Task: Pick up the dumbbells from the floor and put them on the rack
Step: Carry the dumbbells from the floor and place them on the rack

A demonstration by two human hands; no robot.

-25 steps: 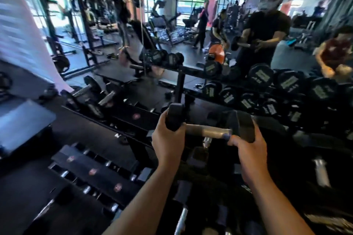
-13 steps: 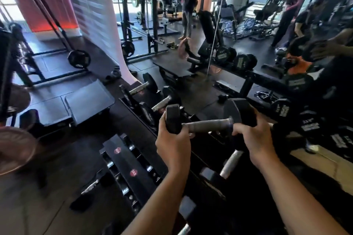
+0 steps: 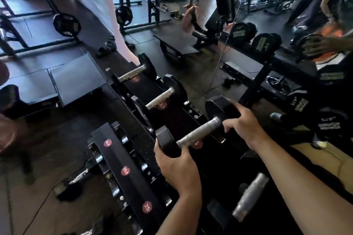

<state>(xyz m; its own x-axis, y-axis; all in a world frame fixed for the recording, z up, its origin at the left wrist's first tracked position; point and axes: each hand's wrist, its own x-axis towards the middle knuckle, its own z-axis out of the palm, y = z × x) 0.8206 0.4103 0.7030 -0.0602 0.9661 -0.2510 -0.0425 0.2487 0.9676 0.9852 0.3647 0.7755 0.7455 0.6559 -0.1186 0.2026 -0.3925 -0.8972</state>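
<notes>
A black hex dumbbell (image 3: 198, 134) with a steel handle lies tilted across the top tier of the black rack (image 3: 177, 118), over a red weight sticker. My left hand (image 3: 177, 166) cups its near head from below. My right hand (image 3: 242, 122) rests on its far head, fingers spread over it. Two more dumbbells (image 3: 160, 97) (image 3: 133, 72) sit on the same tier farther back. Another steel handle (image 3: 250, 196) shows on the tier below my right forearm.
The lower rack tier (image 3: 126, 170) at left carries red labels and bare slots. A flat bench pad (image 3: 76, 78) stands left of the rack. A mirror behind reflects round dumbbells (image 3: 265, 43) and a person. Weight plates (image 3: 65, 25) hang on frames beyond.
My view swung left and down. The dumbbell went from held in the air down onto the top tier, now angled along its cradle. My right fingers have loosened on the far head.
</notes>
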